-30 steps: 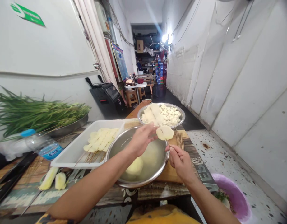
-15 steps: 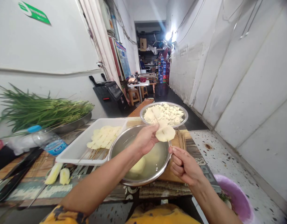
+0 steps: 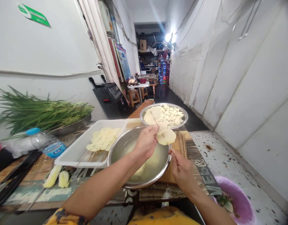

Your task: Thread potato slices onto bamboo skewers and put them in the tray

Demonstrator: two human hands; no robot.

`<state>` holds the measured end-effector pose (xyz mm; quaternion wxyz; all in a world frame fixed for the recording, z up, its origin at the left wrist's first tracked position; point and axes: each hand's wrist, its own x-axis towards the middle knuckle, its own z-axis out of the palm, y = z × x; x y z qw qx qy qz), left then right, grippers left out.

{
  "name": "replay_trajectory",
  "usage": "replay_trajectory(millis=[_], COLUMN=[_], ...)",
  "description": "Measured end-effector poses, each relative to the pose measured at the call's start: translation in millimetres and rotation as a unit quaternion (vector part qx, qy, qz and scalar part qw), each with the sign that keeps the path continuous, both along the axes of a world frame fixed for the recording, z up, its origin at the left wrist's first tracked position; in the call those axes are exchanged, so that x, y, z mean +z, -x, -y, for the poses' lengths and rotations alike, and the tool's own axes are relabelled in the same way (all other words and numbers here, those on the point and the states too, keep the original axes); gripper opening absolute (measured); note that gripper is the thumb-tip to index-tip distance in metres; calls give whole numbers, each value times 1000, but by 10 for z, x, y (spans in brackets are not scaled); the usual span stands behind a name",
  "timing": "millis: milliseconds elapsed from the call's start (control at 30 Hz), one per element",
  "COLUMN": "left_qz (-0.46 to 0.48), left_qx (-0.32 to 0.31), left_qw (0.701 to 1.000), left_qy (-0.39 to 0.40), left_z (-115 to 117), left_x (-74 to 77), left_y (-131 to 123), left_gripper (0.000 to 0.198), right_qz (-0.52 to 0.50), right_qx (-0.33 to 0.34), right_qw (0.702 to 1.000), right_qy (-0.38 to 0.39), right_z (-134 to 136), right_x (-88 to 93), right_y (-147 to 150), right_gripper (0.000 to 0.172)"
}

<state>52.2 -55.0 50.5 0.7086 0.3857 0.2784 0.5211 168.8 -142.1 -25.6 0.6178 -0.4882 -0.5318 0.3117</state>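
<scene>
Over the steel basin of cloudy water, my left hand pinches thin pale slices, which look like potato slices, threaded on a bamboo skewer. My right hand grips the lower end of that skewer, beside the basin's right rim. One slice stands out past my left fingers, over the far bowl. A peeled potato lies in the water, partly behind my left forearm. Left of the basin, the white plastic tray holds several skewers of slices.
Loose skewers lie right of the basin. Behind it stands a steel bowl of white crumbly pieces. Leafy greens, a water bottle and two pale yellow vegetable pieces are at left. A purple tub sits low at right.
The slices on the skewer have tilted and shifted slightly. My right hand has turned a little and moved slightly lower, still on the skewer's end. My left hand keeps its pinch.
</scene>
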Motion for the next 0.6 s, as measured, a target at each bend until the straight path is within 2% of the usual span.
replay_trajectory(millis=[67,133,167,200,233,333,400,600], left_qz=[-3,-1,3,8,11,-2,-16,10], left_qx=[-2,0,7,13,13,-24,-33,65], left_qw=[1000,1000,1000,1000,1000,999,999,998], left_qy=[8,20,24,24,22,22,29,-17], left_z=[-5,-10,-10,-7,-3,5,-13,-160], left_x=[14,31,37,42,45,54,68,105], left_y=[-3,-1,0,3,9,57,111,192], left_gripper=[17,18,18,18,18,21,23,25], right_qz=[-118,-240,-279,-298,-299,-250,-218,-185], right_qx=[103,208,238,245,233,160,137,171], right_qw=[984,936,915,907,912,950,963,963], right_qy=[79,153,169,169,156,100,84,97], right_z=[-5,-18,-26,-34,-41,-49,-44,-2], right_x=[32,63,72,76,73,37,10,-27], right_y=[-12,-32,-39,-43,-43,-38,-41,-38], right_gripper=[20,21,21,22,22,22,23,24])
